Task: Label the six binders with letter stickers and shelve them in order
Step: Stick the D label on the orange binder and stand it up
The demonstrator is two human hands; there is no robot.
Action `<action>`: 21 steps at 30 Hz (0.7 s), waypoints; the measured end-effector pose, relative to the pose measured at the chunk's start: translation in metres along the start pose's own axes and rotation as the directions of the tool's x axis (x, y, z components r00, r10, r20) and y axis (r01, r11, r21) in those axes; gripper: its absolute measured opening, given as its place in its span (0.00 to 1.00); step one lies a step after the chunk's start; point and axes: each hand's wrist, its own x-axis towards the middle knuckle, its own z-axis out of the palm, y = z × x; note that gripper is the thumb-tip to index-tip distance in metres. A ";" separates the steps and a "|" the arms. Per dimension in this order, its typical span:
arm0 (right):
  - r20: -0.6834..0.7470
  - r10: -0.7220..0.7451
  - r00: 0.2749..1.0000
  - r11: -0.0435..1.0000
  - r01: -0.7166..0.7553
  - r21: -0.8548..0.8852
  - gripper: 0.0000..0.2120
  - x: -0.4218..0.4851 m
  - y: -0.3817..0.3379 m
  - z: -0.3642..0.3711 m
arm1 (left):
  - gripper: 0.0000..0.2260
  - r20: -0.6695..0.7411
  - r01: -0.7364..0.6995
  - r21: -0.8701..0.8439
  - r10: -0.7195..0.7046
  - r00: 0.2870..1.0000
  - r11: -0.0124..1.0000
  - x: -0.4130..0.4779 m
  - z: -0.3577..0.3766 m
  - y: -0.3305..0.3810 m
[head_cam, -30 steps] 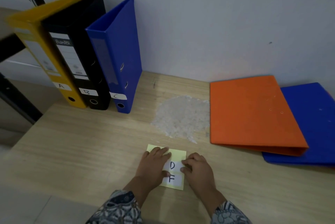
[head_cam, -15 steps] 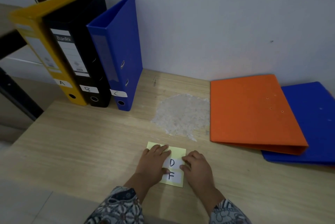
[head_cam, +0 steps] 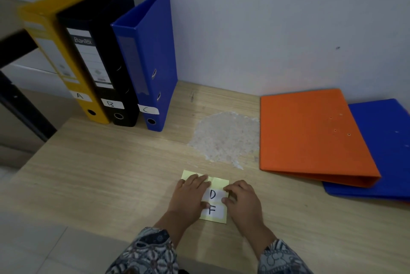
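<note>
You're pressing left hand (head_cam: 188,193) flat on sticker sheet (head_cam: 218,181), right hand (head_cam: 241,200) pinching edge of D sticker (head_cam: 213,194); be peeling slowly, low, sheet pinned; orange binder (head_cam: 310,131) lying flat right of sheet, likely awaiting D

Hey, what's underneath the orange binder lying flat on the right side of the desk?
A flat blue binder lies under the flat orange binder, sticking out on the right and front. Its covered part, and anything beneath it, cannot be seen.
</note>
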 end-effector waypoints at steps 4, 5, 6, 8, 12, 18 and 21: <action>0.005 0.004 1.000 1.000 -0.004 -0.009 0.13 0.001 -0.001 -0.001 | 0.28 -0.001 0.003 0.007 -0.003 1.000 1.000 0.000 -0.001 0.001; 0.007 0.002 1.000 1.000 -0.002 -0.014 0.13 0.002 -0.001 -0.001 | 0.28 0.002 0.005 0.007 -0.005 1.000 1.000 0.000 -0.001 0.001; 0.008 0.000 1.000 1.000 0.000 -0.019 0.12 0.002 -0.002 -0.002 | 0.28 0.004 0.007 0.007 -0.007 1.000 1.000 0.001 -0.002 0.001; -0.002 -0.008 1.000 1.000 0.008 -0.022 0.11 0.001 -0.003 -0.001 | 0.28 0.010 0.009 0.006 -0.009 1.000 1.000 0.000 -0.002 0.001; -0.053 -0.025 0.998 1.000 0.026 0.008 0.06 0.000 -0.005 0.000 | 0.29 0.015 0.017 0.004 -0.017 1.000 1.000 0.000 -0.003 0.002; -0.078 -0.020 0.997 0.999 0.024 0.045 0.02 0.000 -0.008 0.001 | 0.31 0.031 0.034 -0.023 -0.034 0.999 0.999 0.001 -0.007 0.002; -0.057 0.034 0.998 0.993 -0.028 0.117 0.02 -0.001 -0.009 -0.002 | 0.32 0.048 0.060 -0.055 -0.057 0.997 0.997 0.002 -0.011 0.002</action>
